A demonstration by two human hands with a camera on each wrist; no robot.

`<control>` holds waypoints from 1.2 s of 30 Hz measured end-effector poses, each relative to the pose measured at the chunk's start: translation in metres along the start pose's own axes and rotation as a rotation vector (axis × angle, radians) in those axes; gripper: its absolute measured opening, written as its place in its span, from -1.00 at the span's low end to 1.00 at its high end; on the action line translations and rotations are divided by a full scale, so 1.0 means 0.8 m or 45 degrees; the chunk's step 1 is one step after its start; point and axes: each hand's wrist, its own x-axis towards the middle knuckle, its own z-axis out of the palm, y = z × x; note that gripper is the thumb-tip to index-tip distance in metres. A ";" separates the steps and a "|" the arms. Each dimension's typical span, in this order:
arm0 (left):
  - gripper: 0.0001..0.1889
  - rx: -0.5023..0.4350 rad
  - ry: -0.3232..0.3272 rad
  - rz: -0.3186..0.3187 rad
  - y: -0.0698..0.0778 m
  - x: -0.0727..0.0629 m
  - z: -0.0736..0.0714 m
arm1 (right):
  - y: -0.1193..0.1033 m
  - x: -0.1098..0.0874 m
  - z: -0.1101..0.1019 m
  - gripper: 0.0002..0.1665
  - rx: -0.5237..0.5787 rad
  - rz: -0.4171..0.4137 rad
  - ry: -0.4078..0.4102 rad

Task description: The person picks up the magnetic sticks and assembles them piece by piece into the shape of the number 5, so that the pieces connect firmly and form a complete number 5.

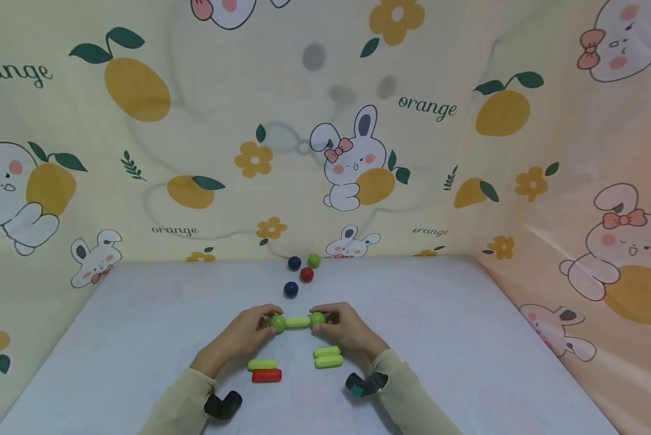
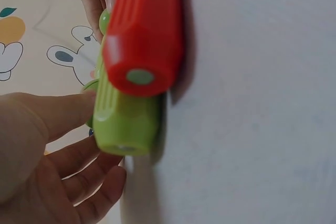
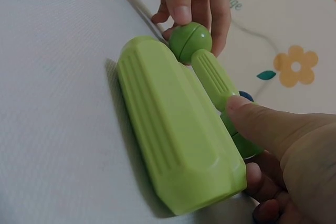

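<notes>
Over the middle of the table, a light-green rod (image 1: pixel 298 322) links two green balls, one at each end. My left hand (image 1: pixel 242 332) pinches the left green ball (image 1: pixel 277 323) between thumb and fingers. At the other end, my right hand (image 1: pixel 349 329) grips the right green ball (image 1: pixel 317 318). The right wrist view shows the rod (image 3: pixel 214 80) meeting both balls, with the right thumb on the nearer ball (image 3: pixel 245 144). In the left wrist view, a red rod (image 2: pixel 144 35) and a light-green rod (image 2: pixel 126 121) partly hide the held pieces.
Behind the hands lie two dark blue balls (image 1: pixel 290 289), a red ball (image 1: pixel 306 274) and another green ball (image 1: pixel 314 260), close to the patterned backdrop (image 1: pixel 222 211). A red rod (image 1: pixel 267 376) and light-green rod (image 1: pixel 262 364) lie front left; two light-green rods (image 1: pixel 328 361) lie front right.
</notes>
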 end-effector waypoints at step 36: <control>-0.56 -0.019 -0.010 -0.031 -0.002 0.000 -0.003 | 0.001 0.001 -0.001 -0.54 -0.013 -0.002 0.049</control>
